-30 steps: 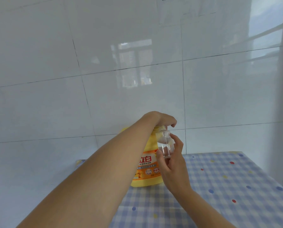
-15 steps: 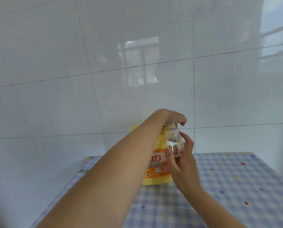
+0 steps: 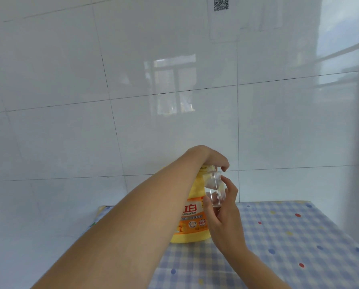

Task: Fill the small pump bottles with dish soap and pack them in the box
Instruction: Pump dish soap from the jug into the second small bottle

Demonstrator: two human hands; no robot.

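- Dish soap bottle (image 3: 192,224): yellow plastic with an orange label, upright at the back of the table and close to the wall. The body is opaque, so I cannot read the fill level.
- My left hand (image 3: 213,159) sits on top of it, fingers curled down over the pump head, which is mostly hidden. My left forearm crosses in front of the bottle's left side.
- Small clear bottle (image 3: 215,190): open mouth up, slightly tilted, held in the air against the upper right of the big bottle, just below my left fingertips. It is see-through; I cannot tell if any soap is inside.
- My right hand (image 3: 224,222) clamps the small bottle, thumb on the near side and fingers round the far side. The two hands are close together but not touching.
- Tablecloth (image 3: 289,247): blue-and-white check with scattered coloured dots, lying flat.
- Wall (image 3: 70,122): large glossy white tiles with thin dark joints and a window reflection (image 3: 172,86). A QR code (image 3: 221,3) is at the top edge.
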